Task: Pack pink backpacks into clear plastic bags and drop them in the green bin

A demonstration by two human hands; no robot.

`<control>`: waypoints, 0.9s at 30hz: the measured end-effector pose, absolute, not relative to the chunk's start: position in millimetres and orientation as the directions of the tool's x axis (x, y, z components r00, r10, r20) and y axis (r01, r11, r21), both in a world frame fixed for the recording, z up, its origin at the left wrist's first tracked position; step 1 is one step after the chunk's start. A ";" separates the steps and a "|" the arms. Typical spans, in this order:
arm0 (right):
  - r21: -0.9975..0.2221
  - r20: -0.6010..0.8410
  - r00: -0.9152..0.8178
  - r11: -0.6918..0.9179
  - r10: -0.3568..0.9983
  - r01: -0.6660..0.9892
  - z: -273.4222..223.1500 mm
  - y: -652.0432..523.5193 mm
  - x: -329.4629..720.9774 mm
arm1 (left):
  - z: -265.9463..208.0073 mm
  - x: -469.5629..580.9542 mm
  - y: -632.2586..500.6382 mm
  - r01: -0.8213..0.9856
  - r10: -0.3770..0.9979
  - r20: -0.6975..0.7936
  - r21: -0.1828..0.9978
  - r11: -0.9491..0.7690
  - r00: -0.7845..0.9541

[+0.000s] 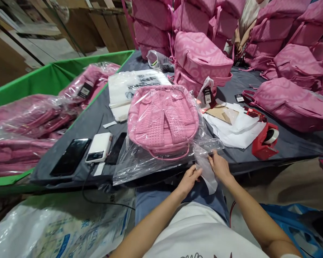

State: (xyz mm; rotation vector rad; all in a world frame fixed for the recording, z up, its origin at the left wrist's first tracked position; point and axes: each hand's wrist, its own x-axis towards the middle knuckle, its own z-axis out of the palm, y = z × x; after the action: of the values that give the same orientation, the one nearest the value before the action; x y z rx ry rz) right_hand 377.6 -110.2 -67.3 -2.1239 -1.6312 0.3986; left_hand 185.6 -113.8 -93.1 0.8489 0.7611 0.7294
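A pink backpack (164, 122) lies inside a clear plastic bag (134, 168), whose open end spreads toward the table's front edge. Just in front of it, my right hand (219, 165) pinches a translucent white sheet (208, 177), which hangs down between my hands over the edge. My left hand (190, 180) is closed with its fingertips at the sheet's left side. I cannot make out whether the sheet is part of the clear bag.
Bagged pink backpacks fill a green-sided bin (56, 77) at left. A black phone (71, 157) and white power bank (99, 147) lie nearby. Right are white papers (231, 129), a red tape dispenser (266, 143) and stacked backpacks (201, 53). Another person's hands (239, 44) show behind.
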 end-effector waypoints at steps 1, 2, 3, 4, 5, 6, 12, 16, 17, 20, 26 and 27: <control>-0.414 0.134 0.235 -0.161 0.963 0.896 -64.4 -116.1 373.3 | -94.0 187.5 -115.1 -0.254 0.825 -0.274 0.863 0.438 0.494; -0.355 0.232 0.182 -0.091 0.956 0.930 -61.1 -122.7 368.3 | -94.5 189.4 -115.8 -0.263 0.842 -0.267 0.868 0.422 0.469; -0.326 0.311 0.117 -0.010 0.943 0.945 -58.1 -129.8 362.9 | -94.8 191.3 -116.0 -0.277 0.852 -0.262 0.867 0.415 0.454; -0.327 0.358 0.053 0.072 0.932 0.942 -55.9 -136.9 357.3 | -94.8 193.2 -115.8 -0.290 0.858 -0.260 0.864 0.412 0.443; -0.354 0.371 0.000 0.141 0.928 0.925 -54.8 -143.8 351.7 | -94.6 195.0 -115.6 -0.302 0.865 -0.255 0.863 0.405 0.431; -0.393 0.361 -0.037 0.188 0.932 0.900 -55.2 -149.8 346.5 | -94.5 196.7 -115.6 -0.312 0.871 -0.250 0.862 0.399 0.422; -0.453 0.263 0.032 0.094 0.964 0.886 -75.3 -164.1 330.4 | -100.1 179.3 -120.8 -0.165 0.827 -0.055 0.970 0.176 0.559; -0.256 0.278 0.038 0.035 0.960 0.966 -89.2 -171.0 326.1 | -96.6 146.7 -102.1 0.252 0.724 0.464 0.725 -0.642 0.510; -0.210 0.287 0.036 0.026 0.957 0.977 -93.1 -174.3 325.0 | -93.8 144.1 -93.5 0.298 0.586 0.568 0.522 -0.799 0.578; -0.129 0.363 0.056 -0.010 0.930 0.992 -105.3 -186.8 324.7 | -87.4 157.8 -67.8 0.145 0.140 0.572 0.038 -0.989 0.808; -0.145 0.467 -0.068 0.152 0.882 0.978 -85.1 -221.6 349.6 | -87.8 202.9 -46.1 -0.049 -0.131 0.584 -0.155 -0.987 0.801; -0.190 0.478 -0.103 0.217 0.872 0.958 -71.7 -226.3 357.3 | -85.5 201.9 -45.1 -0.074 -0.157 0.589 -0.163 -0.984 0.792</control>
State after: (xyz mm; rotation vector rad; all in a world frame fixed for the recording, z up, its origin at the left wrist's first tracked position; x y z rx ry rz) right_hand 357.3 -226.3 -71.7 -1.6857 -2.0052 -0.2294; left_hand 201.9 -45.1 -85.5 3.0979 -0.2011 1.0373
